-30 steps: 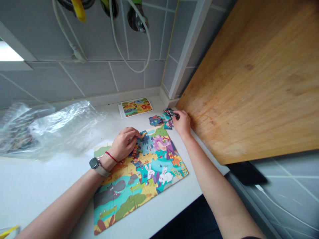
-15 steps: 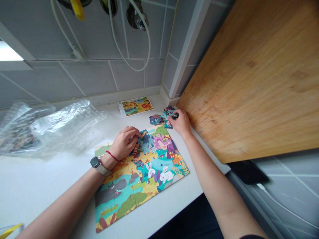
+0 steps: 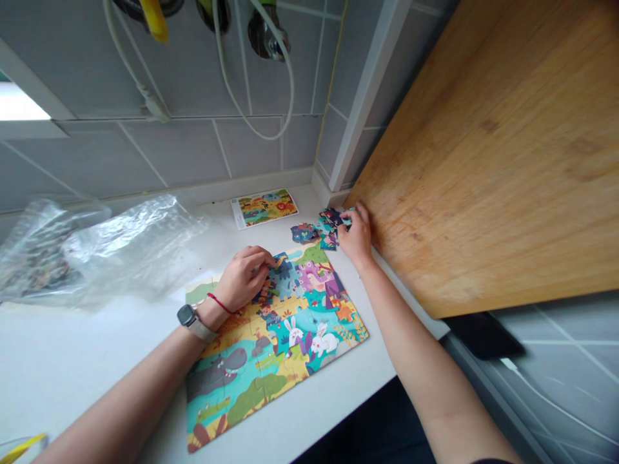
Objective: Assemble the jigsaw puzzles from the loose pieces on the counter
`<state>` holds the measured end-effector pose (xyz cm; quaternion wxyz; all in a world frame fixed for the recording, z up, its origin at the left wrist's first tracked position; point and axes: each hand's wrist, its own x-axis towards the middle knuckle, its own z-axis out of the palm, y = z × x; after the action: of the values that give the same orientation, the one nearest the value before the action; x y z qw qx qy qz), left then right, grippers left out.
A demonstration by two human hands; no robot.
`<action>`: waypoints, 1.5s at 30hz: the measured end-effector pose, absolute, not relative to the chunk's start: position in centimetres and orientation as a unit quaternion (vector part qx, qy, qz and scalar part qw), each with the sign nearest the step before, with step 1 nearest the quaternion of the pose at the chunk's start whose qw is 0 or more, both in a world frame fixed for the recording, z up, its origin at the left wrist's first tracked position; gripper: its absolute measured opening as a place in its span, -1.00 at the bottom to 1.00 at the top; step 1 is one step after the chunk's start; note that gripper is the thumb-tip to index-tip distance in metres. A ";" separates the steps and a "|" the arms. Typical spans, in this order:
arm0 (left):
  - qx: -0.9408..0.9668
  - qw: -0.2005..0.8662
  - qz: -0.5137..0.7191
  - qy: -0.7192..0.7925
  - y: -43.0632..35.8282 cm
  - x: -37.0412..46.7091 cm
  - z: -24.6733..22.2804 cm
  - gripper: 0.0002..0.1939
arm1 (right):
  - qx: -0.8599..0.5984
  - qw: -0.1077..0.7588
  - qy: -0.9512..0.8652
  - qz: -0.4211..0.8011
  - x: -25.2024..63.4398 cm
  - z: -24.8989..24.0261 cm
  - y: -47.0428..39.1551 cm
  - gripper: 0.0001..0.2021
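Note:
A colourful jigsaw puzzle point(image 3: 271, 348) of animals, mostly joined, lies on the white counter point(image 3: 353, 380). My left hand point(image 3: 244, 277), with a watch and a red string at the wrist, rests over its upper part, fingers curled inward; what they hold, if anything, is hidden. Beyond the puzzle's top right corner is a small heap of loose puzzle pieces point(image 3: 304, 232). At the right side of that heap, my right hand point(image 3: 356, 235) pinches a dark and teal piece point(image 3: 347, 222). A small picture card point(image 3: 267, 207) of the same style lies behind the puzzle.
Clear plastic bags point(image 3: 130, 248), one with pieces inside, lie at the left. A large wooden board point(image 3: 493, 167) leans at the right, with a black phone point(image 3: 483, 335) and white cable below it. Tiled walls point(image 3: 174, 148) and hanging cables stand behind.
My right hand has shifted slightly right and up, away from the heap's middle, with a piece now between its fingers. My left hand has stayed nearly still.

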<state>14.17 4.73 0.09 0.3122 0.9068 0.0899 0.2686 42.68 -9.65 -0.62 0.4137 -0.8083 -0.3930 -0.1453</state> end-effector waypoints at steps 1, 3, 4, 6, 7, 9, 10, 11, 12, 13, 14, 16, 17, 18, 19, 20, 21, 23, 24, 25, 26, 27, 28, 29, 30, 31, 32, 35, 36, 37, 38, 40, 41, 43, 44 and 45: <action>0.906 0.312 0.270 0.090 4.7 14.2 0.1 -0.75 | -0.813 0.395 -0.406 -0.133 42.6 -0.8 -9.6 -0.80; 0.906 0.313 0.272 0.089 4.7 14.2 0.1 -0.75 | -0.818 0.359 -0.435 -0.115 42.4 -1.0 -9.4 -0.81; 0.906 0.313 0.272 0.089 4.7 14.2 0.1 -0.75 | -0.819 0.344 -0.445 -0.109 42.3 -1.0 -9.4 -0.77; 0.906 0.313 0.271 0.090 4.7 14.2 0.1 -0.75 | -0.832 0.323 -0.440 -0.103 42.3 -0.8 -9.5 -0.68; 0.906 0.313 0.270 0.091 4.6 14.2 0.2 -0.74 | -0.842 0.315 -0.427 -0.100 42.2 -0.6 -9.5 -0.66; 0.905 0.315 0.269 0.095 4.6 14.2 0.3 -0.74 | -0.860 0.307 -0.396 -0.096 42.3 -0.3 -9.7 -0.67; 0.904 0.317 0.269 0.098 4.6 14.2 0.4 -0.74 | -0.865 0.306 -0.385 -0.095 42.3 -0.2 -9.7 -0.68; 0.903 0.319 0.271 0.101 4.5 14.2 0.4 -0.74 | -0.867 0.308 -0.379 -0.094 42.3 -0.1 -9.7 -0.70; 0.901 0.321 0.274 0.104 4.5 14.2 0.5 -0.74 | -0.867 0.311 -0.378 -0.095 42.3 -0.1 -9.7 -0.72; 0.898 0.323 0.277 0.107 4.5 14.2 0.5 -0.75 | -0.866 0.313 -0.378 -0.097 42.2 -0.2 -9.7 -0.75; 0.897 0.325 0.280 0.109 4.5 14.2 0.5 -0.75 | -0.866 0.313 -0.378 -0.099 42.2 -0.2 -9.7 -0.77; 0.894 0.328 0.284 0.111 4.5 14.2 0.5 -0.75 | -0.866 0.312 -0.377 -0.103 42.1 -0.4 -9.6 -0.80; 0.893 0.330 0.286 0.112 4.5 14.2 0.5 -0.75 | -0.867 0.313 -0.374 -0.104 42.1 -0.4 -9.6 -0.81; 0.891 0.332 0.288 0.113 4.5 14.2 0.5 -0.75 | -0.867 0.316 -0.370 -0.107 42.1 -0.4 -9.5 -0.82; 0.890 0.333 0.289 0.114 4.5 14.2 0.4 -0.75 | -0.866 0.322 -0.366 -0.110 42.1 -0.4 -9.5 -0.83; 0.889 0.335 0.291 0.114 4.5 14.2 0.4 -0.75 | -0.863 0.330 -0.363 -0.116 42.0 -0.4 -9.5 -0.83; 0.888 0.337 0.292 0.115 4.5 14.2 0.4 -0.76 | -0.858 0.342 -0.362 -0.122 42.1 -0.2 -9.6 -0.84; 0.884 0.341 0.296 0.119 4.5 14.2 0.4 -0.76 | -0.838 0.376 -0.369 -0.141 42.1 0.1 -9.6 -0.84; 0.883 0.343 0.297 0.121 4.5 14.2 0.4 -0.77 | -0.823 0.399 -0.375 -0.154 42.1 0.4 -9.7 -0.84; 0.882 0.345 0.298 0.123 4.5 14.2 0.4 -0.77 | -0.804 0.425 -0.380 -0.167 42.1 0.6 -9.7 -0.84; 0.880 0.346 0.299 0.125 4.5 14.2 0.4 -0.77 | -0.783 0.456 -0.383 -0.180 42.2 0.7 -9.8 -0.84; 0.880 0.346 0.300 0.127 4.5 14.2 0.4 -0.78 | -0.761 0.488 -0.384 -0.189 42.2 0.9 -9.8 -0.83; 0.879 0.346 0.301 0.129 4.5 14.2 0.4 -0.78 | -0.740 0.519 -0.381 -0.193 42.3 1.0 -9.8 -0.80; 0.879 0.345 0.301 0.131 4.5 14.2 0.5 -0.77 | -0.722 0.548 -0.376 -0.192 42.4 1.0 -9.7 -0.78; 0.880 0.344 0.300 0.132 4.5 14.2 0.5 -0.77 | -0.705 0.575 -0.371 -0.187 42.5 1.0 -9.7 -0.75; 0.880 0.343 0.300 0.134 4.5 14.2 0.5 -0.77 | -0.692 0.597 -0.364 -0.178 42.6 0.9 -9.7 -0.74; 0.880 0.342 0.300 0.137 4.5 14.1 0.5 -0.77 | -0.682 0.614 -0.360 -0.167 42.7 0.9 -9.6 -0.73; 0.874 0.349 0.299 0.155 4.3 14.1 0.7 -0.78 | -0.666 0.633 -0.378 -0.114 42.2 1.1 -9.5 -0.71; 0.870 0.358 0.298 0.163 4.3 14.1 0.8 -0.79 | -0.663 0.626 -0.400 -0.086 41.6 1.3 -9.5 -0.69; 0.864 0.368 0.298 0.170 4.2 14.0 0.9 -0.78 | -0.659 0.613 -0.432 -0.056 40.8 1.6 -9.5 -0.68; 0.858 0.379 0.299 0.173 4.1 14.0 1.0 -0.75 | -0.653 0.593 -0.470 -0.022 39.9 1.9 -9.6 -0.66; 0.849 0.400 0.299 0.170 3.9 14.0 1.1 -0.62 | -0.634 0.534 -0.557 0.037 37.6 2.4 -9.7 -0.63; 0.847 0.407 0.300 0.165 3.9 13.9 1.1 -0.56 | -0.626 0.505 -0.591 0.065 36.5 2.6 -9.7 -0.62; 0.845 0.412 0.302 0.155 3.9 13.9 1.2 -0.53 | -0.611 0.466 -0.632 0.102 34.6 2.8 -9.7 -0.59; 0.847 0.410 0.303 0.152 3.9 13.9 1.1 -0.57 | -0.609 0.454 -0.640 0.114 34.0 2.8 -9.7 -0.58; 0.850 0.405 0.303 0.150 4.0 13.9 1.1 -0.64 | -0.609 0.445 -0.646 0.120 33.7 2.8 -9.7 -0.56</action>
<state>13.92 3.97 1.13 0.4051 0.8496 0.1496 0.3027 33.66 -9.74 2.79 0.4448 -0.6091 -0.6456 0.1197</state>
